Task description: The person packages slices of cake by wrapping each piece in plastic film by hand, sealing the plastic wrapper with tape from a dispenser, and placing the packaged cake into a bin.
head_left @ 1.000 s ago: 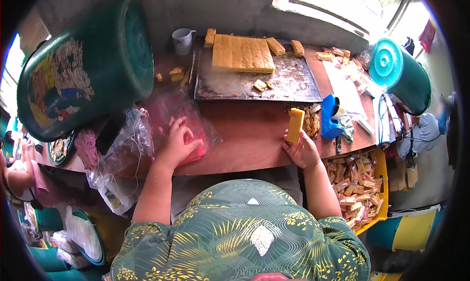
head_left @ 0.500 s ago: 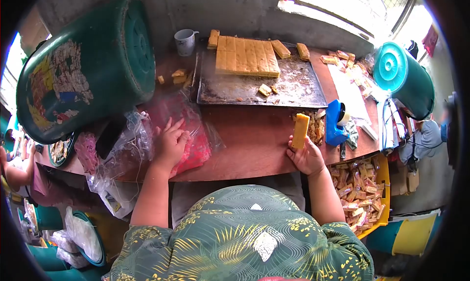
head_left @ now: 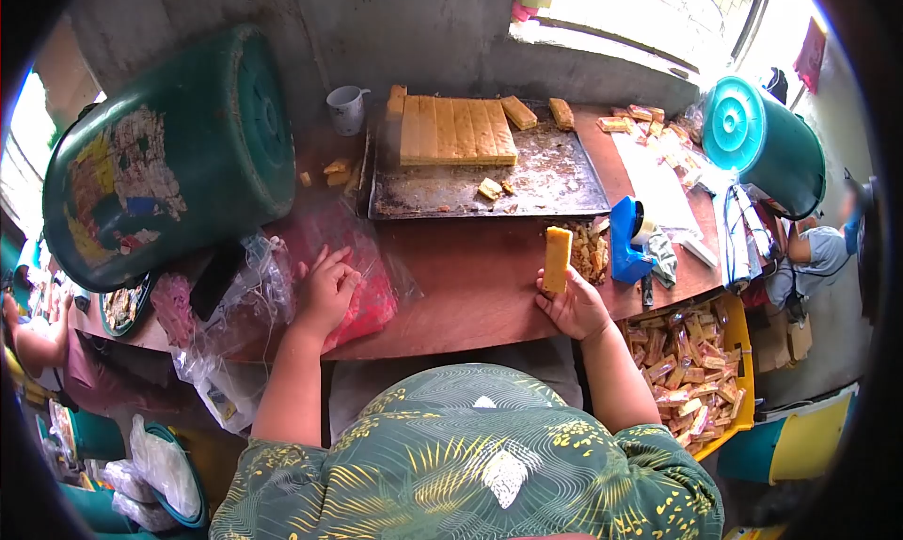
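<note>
My right hand holds a yellow cake bar upright over the table's front edge, its fingers around the lower end. My left hand rests on a stack of clear and red plastic wrappers, fingers spread, with nothing visible in it. Behind the hands lies a dark metal tray bearing a block of cut cake, with loose bars and broken pieces beside it.
A large green bucket lies tilted at the left. Near it stands a white mug. A blue tape dispenser is right of crumbled pieces. Wrapped bars fill a yellow crate. Other people's arms show at both sides.
The view has shifted slightly. My left hand has gone from curled fingers to spread ones on the wrappers. The cake bar stays in my right hand and now stands more upright.
</note>
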Motion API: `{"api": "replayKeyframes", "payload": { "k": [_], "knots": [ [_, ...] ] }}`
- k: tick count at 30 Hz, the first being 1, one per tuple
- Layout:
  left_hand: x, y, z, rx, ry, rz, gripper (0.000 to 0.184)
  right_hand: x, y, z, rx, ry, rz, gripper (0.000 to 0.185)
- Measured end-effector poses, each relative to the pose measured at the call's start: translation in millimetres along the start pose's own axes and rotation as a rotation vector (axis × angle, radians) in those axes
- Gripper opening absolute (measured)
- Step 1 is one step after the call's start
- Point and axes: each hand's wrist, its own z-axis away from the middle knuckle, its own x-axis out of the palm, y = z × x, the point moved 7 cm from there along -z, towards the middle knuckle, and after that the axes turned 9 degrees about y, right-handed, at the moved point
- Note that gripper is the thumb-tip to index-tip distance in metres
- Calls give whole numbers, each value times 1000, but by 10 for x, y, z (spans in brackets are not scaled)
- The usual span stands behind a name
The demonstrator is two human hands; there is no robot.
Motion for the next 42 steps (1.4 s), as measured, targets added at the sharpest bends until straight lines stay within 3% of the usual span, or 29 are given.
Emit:
{"api": "replayKeyframes", "payload": {
  "k": [15, 18, 21, 25, 27, 29, 31, 32, 35, 38, 42],
  "knots": [
    [31, -26, -33, 20, 8, -111, 16, 74, 2, 29, -18, -38, 23, 35],
    [116, -595, -201, -278, 33, 667, 21, 98, -6, 36, -15, -40, 26, 35],
    [-337, 239, -209, -388, 419, 1192, 23, 87, -9, 40, -27, -23, 39, 35],
    [-47, 1498, -34, 215, 186, 854, 18, 46, -1, 14, -35, -13, 24, 35],
    [518, 1728, 94, 367, -59, 666, 20, 69, -8, 25, -58, -23, 21, 36],
    [1042, 1864, 394, 230, -469, 426, 42, 101, -9, 56, -89, -20, 24, 36],
    [1116, 2022, 689, 422, -478, 160, 48, 84, 0, 82, -104, 10, 38, 36],
    [1171, 1980, 721, 404, -567, 91, 63, 68, -5, 90, -113, 24, 45, 36],
    [1114, 1633, 356, 338, -397, 603, 70, 38, 2, 90, -146, 22, 68, 35],
    [786, 1295, 166, 296, -259, -133, 77, 64, 9, 97, -175, 24, 100, 34],
    [752, 1117, 350, 220, -298, -202, 86, 120, -10, 52, -162, 96, 182, 36]
  ]
}}
